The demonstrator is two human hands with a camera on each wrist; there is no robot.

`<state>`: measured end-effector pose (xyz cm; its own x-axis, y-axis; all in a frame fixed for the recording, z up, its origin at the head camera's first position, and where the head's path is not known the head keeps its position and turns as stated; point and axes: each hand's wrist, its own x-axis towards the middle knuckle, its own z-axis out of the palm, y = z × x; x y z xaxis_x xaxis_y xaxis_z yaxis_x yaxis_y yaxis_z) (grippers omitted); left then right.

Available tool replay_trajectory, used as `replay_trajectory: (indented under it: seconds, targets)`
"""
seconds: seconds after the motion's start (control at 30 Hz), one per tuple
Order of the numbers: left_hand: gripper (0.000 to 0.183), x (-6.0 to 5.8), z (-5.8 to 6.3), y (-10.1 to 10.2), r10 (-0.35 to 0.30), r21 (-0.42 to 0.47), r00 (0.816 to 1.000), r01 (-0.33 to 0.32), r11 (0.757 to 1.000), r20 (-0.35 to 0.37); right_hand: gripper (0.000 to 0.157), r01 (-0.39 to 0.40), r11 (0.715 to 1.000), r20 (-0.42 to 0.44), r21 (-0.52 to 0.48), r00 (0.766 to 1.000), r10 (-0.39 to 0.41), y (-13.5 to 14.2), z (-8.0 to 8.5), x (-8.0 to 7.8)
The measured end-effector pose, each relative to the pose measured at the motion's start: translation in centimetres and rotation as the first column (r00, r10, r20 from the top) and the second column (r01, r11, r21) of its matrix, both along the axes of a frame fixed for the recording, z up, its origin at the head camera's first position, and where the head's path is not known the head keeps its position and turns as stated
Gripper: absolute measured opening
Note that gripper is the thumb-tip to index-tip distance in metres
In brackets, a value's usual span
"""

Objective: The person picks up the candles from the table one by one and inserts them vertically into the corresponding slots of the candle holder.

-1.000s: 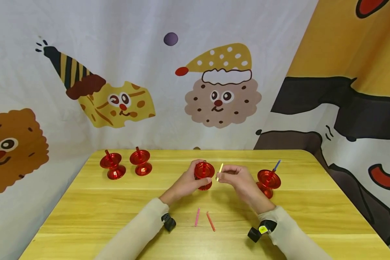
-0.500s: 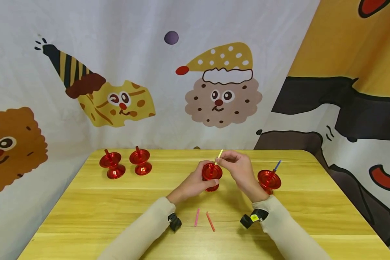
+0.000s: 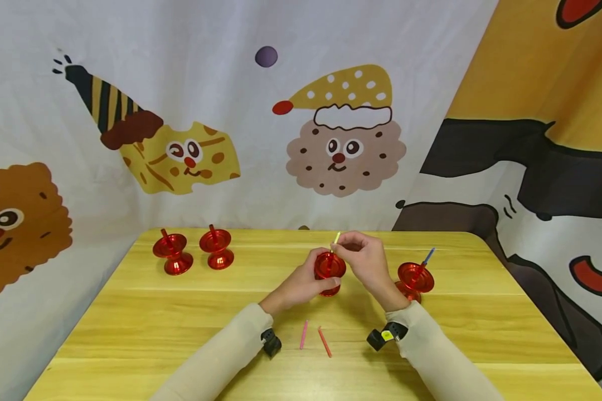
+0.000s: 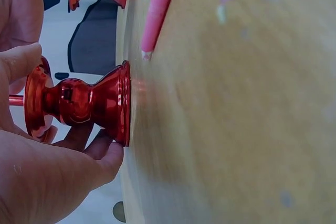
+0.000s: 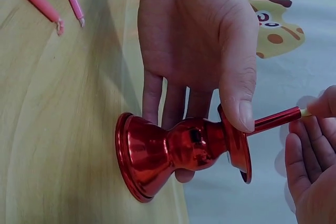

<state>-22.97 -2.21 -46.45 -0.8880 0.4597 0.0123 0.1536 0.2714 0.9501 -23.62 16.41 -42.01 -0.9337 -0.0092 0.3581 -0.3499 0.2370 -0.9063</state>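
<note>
two back holders (image 3: 174,255) (image 3: 217,249): red and shiny, side by side at the left back of the table (image 3: 130,323), each with a red tube (image 3: 166,239).
blue candle (image 3: 428,256): up on the right-side holder (image 3: 415,277), whose foot is partly behind the right arm (image 3: 441,356).
pink candle (image 3: 303,335) and red candle (image 3: 325,342): lying near each other on the table, between the arms.
big cloth (image 3: 221,67): hangs behind, with a cheese (image 3: 180,167) and cookies (image 3: 351,172) drawn on it.
yellow sticker (image 3: 387,336): at the right wrist's black strap (image 3: 397,332); too small to read.
left hand (image 3: 305,284): curled round the middle holder (image 3: 333,271), toward the back of the table.
right hand (image 3: 365,259): pinching the yellow candle (image 3: 337,239) at the top of that holder's tube.
right wrist view: a bit of yellow shows between right hand and tube; cannot tell how deep it goes.
left wrist view: fingers (image 4: 109,163) go under the holder's waist, which the head view hides.
</note>
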Motion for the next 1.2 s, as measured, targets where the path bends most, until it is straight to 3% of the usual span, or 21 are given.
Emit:
replay_trajectory:
  seconds: [0.37,0.7,0.93,1.2]
  targets:
    - [0.072,0.2,0.2,0.0,-0.006,-0.007,1.000,0.006,1.000,-0.002,0.005,-0.017,0.992,-0.081,0.125,0.996,0.027,0.3,0.3,0.2]
    - [0.072,0.1,0.1,0.0,-0.013,0.000,1.000,0.013,1.000,-0.011,0.007,-0.064,0.989,-0.108,0.135,0.991,0.079,0.7,0.0,0.2]
    - [0.073,0.1,0.2,-0.3,-0.024,0.009,1.000,0.024,1.000,-0.003,0.023,-0.069,0.976,-0.081,0.206,0.993,0.087,1.0,-1.2,0.8]
    - [0.090,0.3,0.8,-1.7,-0.006,-0.007,1.000,0.006,1.000,0.015,0.045,-0.067,0.931,-0.132,0.360,0.984,0.122,0.8,-2.7,0.8]
